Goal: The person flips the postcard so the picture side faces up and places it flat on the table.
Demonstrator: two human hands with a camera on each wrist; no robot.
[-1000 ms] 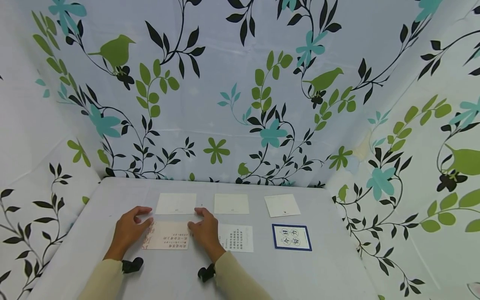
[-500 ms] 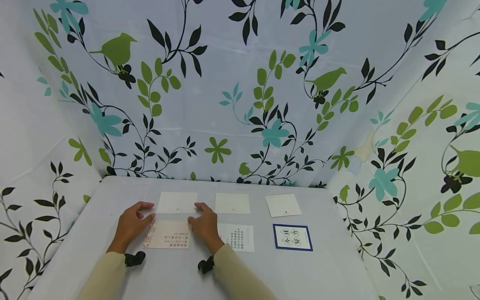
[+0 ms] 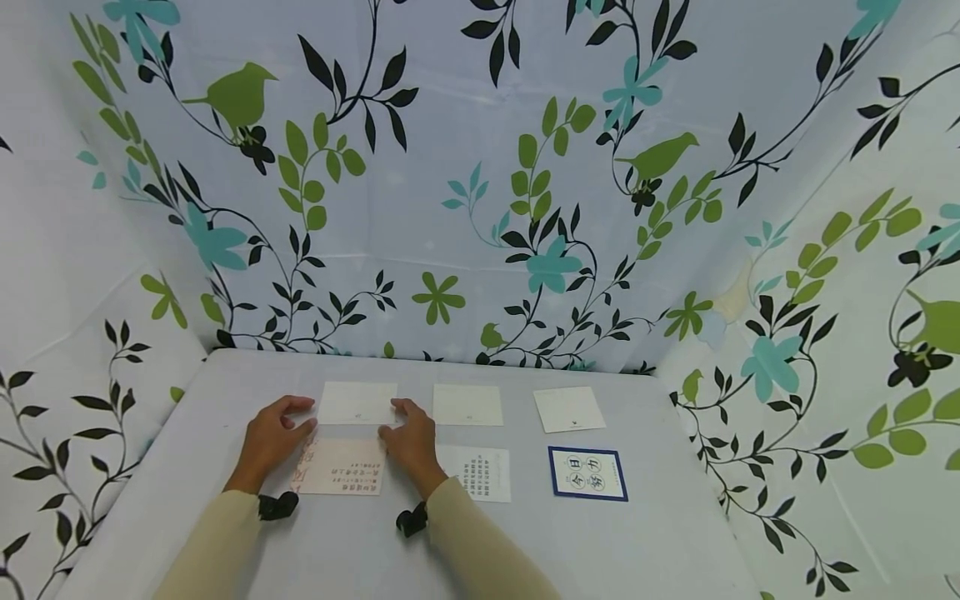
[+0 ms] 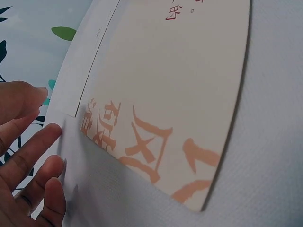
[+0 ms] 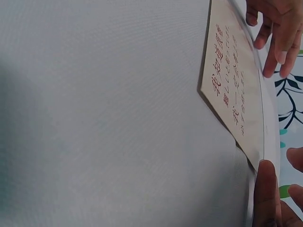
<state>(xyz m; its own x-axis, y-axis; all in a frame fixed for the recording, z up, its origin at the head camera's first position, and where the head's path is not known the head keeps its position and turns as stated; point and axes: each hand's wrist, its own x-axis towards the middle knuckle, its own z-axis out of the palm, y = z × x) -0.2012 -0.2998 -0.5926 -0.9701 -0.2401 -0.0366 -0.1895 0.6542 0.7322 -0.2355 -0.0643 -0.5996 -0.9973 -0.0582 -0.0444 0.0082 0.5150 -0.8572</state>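
A pale pink card [image 3: 343,468] with red and orange writing lies flat at the left of the front row. Behind it is a blank cream card [image 3: 358,403]. My left hand [image 3: 270,443] is at their left ends, thumb close to the pink card's far left corner; the left wrist view shows its fingers [image 4: 31,175] spread and loosely bent, holding nothing. On the opposite side my right hand [image 3: 412,446] has its thumb beside the pink card's far right corner and its index fingertip by the cream card's right edge. Its wrist partly covers a white card [image 3: 480,477] printed with dark characters.
Two more blank cards, a middle one [image 3: 468,405] and a right one [image 3: 570,410], continue the back row. A blue-bordered card [image 3: 588,473] lies front right. All are on a white-covered table [image 3: 645,542], with a leaf-and-bird patterned cloth [image 3: 420,208] hanging behind.
Both hands have slid slightly away from the body, along the cards' sides toward the cream card. The cards keep their arrangement; the head view has shifted slightly.
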